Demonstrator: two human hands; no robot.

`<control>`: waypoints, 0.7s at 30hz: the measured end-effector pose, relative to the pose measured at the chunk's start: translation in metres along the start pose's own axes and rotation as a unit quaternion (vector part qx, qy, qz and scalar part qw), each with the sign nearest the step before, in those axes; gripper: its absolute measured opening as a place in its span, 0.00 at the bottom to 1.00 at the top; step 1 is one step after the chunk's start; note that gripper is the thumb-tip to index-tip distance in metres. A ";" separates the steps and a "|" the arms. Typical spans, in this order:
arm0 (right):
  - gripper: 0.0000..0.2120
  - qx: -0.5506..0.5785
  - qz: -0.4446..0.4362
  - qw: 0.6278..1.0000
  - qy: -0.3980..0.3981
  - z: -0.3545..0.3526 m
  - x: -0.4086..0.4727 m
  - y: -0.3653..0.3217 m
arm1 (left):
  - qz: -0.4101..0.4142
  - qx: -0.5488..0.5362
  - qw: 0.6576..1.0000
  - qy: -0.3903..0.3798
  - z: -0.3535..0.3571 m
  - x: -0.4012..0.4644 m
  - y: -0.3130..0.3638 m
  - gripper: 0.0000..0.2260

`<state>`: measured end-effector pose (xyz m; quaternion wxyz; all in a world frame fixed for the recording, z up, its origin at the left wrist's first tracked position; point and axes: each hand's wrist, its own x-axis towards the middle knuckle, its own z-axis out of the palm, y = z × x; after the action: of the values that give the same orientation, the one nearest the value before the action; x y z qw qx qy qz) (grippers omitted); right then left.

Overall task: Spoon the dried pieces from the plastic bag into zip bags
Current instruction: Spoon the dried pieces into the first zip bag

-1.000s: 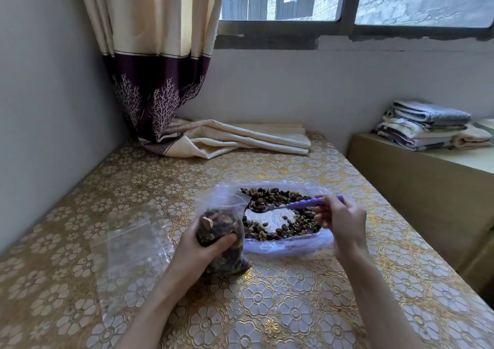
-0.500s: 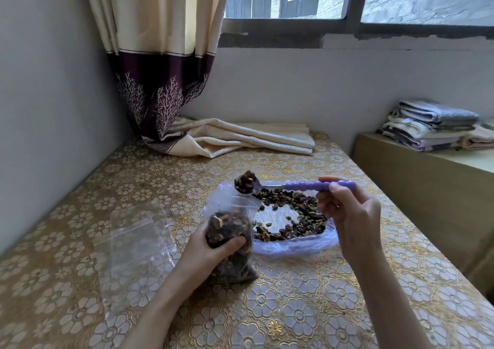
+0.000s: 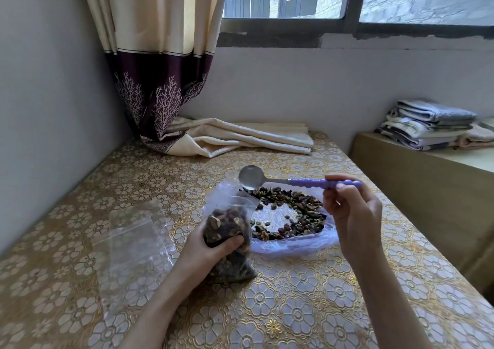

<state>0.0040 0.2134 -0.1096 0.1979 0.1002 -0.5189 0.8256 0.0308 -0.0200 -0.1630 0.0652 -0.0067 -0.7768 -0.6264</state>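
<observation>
- My left hand [image 3: 211, 252] wraps round a zip bag [image 3: 230, 244] nearly full of dried pieces, standing upright on the table [image 3: 294, 314], thumb across its front.
- At nine o'clock of it, empty zip bags [image 3: 131, 244] lie flat.
- At two o'clock, my right hand [image 3: 352, 215] pinches the purple handle of the spoon [image 3: 288, 181]; its bowl is bare and hangs above the zip bag's open mouth.
- Beneath the spoon, touching the zip bag, the plastic bag [image 3: 294, 247] lies spread open, dried pieces [image 3: 296, 215] ringed inside.
- At twelve o'clock, a curtain [image 3: 165, 76] trails onto the table.
</observation>
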 end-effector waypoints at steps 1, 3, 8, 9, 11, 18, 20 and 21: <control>0.18 -0.016 0.000 1.000 0.027 -0.002 0.001 0.001 | 0.003 0.000 1.000 0.003 0.000 0.000 0.000 0.20; 0.14 -0.088 -0.004 0.994 0.064 -0.005 0.002 0.004 | 0.014 0.001 1.000 0.010 -0.002 0.001 0.000 0.20; 0.05 -0.279 -0.032 0.959 0.038 -0.010 0.002 0.012 | 0.052 -0.021 0.997 0.044 -0.008 0.002 0.003 0.19; 0.05 -0.296 -0.036 0.954 0.031 -0.010 0.001 0.012 | 0.062 -0.025 0.996 0.052 -0.009 0.002 0.004 0.19; 0.06 -0.307 -0.043 0.950 0.026 -0.009 0.001 0.013 | 0.080 -0.033 0.994 0.068 -0.012 -0.001 0.007 0.19; 0.14 -0.289 0.013 0.956 0.043 -0.006 0.001 0.018 | 0.071 -0.067 0.994 0.048 -0.015 -0.002 0.007 0.21; 0.13 -0.285 0.037 0.957 0.037 -0.004 0.001 0.022 | 0.045 -0.034 0.998 0.010 -0.012 0.000 0.003 0.23; 0.13 -0.281 0.051 0.958 0.033 -0.003 0.000 0.024 | 0.035 -0.024 0.999 0.005 -0.011 0.002 0.001 0.24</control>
<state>-0.0064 0.2068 -0.1305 0.1931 -0.0135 -0.7277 0.6580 0.0304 -0.0308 -0.1595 0.0912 -0.0324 -0.7606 -0.6420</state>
